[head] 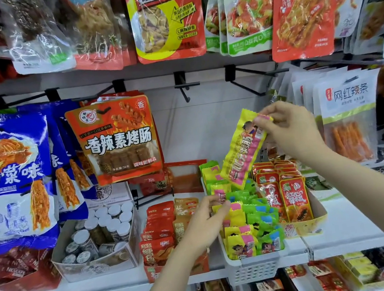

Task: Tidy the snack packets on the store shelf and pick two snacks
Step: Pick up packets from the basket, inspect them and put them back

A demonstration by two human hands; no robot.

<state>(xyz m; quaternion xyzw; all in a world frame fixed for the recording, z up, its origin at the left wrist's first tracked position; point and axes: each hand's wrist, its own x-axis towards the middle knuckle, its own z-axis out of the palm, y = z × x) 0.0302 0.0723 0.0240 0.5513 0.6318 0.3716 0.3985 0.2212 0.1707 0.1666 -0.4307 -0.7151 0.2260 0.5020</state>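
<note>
My right hand point(290, 129) pinches the top corner of a yellow and pink snack packet point(240, 152) and holds it in the air above the white basket point(254, 268). The basket is full of several small yellow and green packets point(252, 221) standing in rows. My left hand point(203, 222) reaches into the basket's left side, and its fingertips pinch the pink top of a yellow packet point(220, 196) there.
Red sachets fill a yellow carton point(303, 227) right of the basket, and a red carton of orange packets point(164, 228) stands left of it. A box of small jars point(99, 234) sits further left. Hanging bags point(118, 137) and bare black hooks point(184, 88) are above.
</note>
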